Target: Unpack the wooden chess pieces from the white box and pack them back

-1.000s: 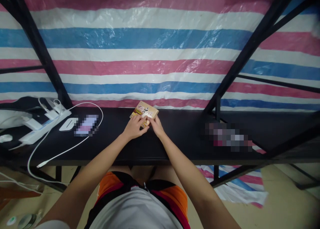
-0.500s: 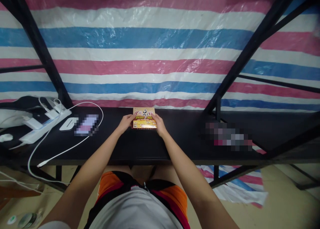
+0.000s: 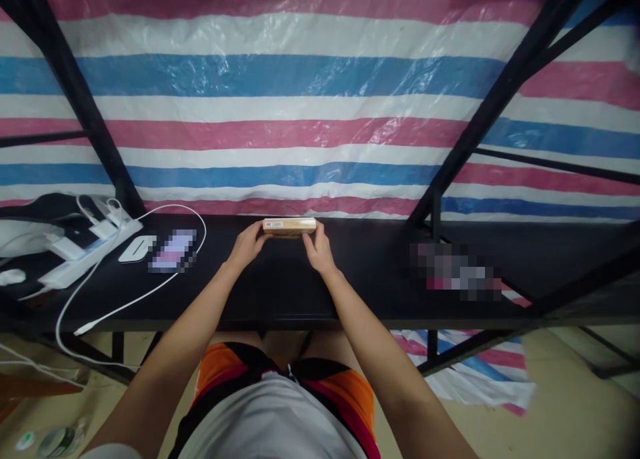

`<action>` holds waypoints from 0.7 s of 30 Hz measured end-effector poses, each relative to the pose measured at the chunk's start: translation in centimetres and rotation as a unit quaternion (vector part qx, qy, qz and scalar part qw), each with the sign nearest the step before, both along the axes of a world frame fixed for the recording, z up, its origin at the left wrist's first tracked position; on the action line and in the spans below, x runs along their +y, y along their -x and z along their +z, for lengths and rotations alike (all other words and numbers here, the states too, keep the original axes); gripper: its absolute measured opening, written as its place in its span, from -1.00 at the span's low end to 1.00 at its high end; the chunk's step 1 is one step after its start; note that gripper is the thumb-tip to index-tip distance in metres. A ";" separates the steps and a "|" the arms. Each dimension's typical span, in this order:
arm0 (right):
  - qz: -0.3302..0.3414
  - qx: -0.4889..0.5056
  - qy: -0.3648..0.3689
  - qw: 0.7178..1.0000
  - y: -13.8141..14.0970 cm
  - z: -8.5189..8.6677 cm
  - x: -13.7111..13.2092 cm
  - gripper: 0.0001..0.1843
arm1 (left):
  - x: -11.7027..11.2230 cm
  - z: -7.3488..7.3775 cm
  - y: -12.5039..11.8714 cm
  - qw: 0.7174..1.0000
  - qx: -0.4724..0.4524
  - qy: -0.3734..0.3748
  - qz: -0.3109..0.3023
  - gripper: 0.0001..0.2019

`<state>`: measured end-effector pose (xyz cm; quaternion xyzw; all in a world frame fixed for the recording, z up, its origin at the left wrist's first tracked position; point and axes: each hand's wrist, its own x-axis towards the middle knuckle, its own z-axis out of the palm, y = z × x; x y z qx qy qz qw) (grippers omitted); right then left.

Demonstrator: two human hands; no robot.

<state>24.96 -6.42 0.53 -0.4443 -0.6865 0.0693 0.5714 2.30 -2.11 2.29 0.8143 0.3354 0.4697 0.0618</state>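
Note:
A small yellowish Chinese chess box (image 3: 290, 226) is held between both hands over the far part of the black table (image 3: 290, 285). Its narrow side, with a small white label at the left end, faces up toward me; the printed front is mostly turned out of sight. My left hand (image 3: 249, 243) grips the left end, with the thumb on the near face. My right hand (image 3: 319, 247) is closed on the right end in the same way, thumb in front. The fingers behind the box are partly hidden.
At the left lie a white power strip (image 3: 90, 249) with plugs, a white flat device (image 3: 137, 249), a blurred phone (image 3: 173, 251) and a looping white cable (image 3: 130, 307). A pixelated object (image 3: 457, 271) lies at the right. Black metal posts (image 3: 500, 105) and a striped sheet (image 3: 290, 79) stand behind.
The box has been tipped up, so its printed front has turned away and its narrow side shows. Both hands have rotated with it, and the thumbs now sit lower.

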 end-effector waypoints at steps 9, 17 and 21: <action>-0.002 -0.072 -0.192 0.979 0.0 0.2 0.2 -0.65 | 0.1 0.1 0.1 0.978 0.005 -0.209 -0.018 -0.69; -0.080 -0.024 -0.068 0.994 0.6 0.1 -0.5 -0.49 | -0.4 -0.2 -0.5 0.996 -0.090 -0.025 0.011 -0.65; -0.050 -0.010 0.084 0.995 0.4 0.1 -0.1 -0.46 | -0.2 -0.2 -0.7 0.980 -0.121 0.156 0.012 -0.54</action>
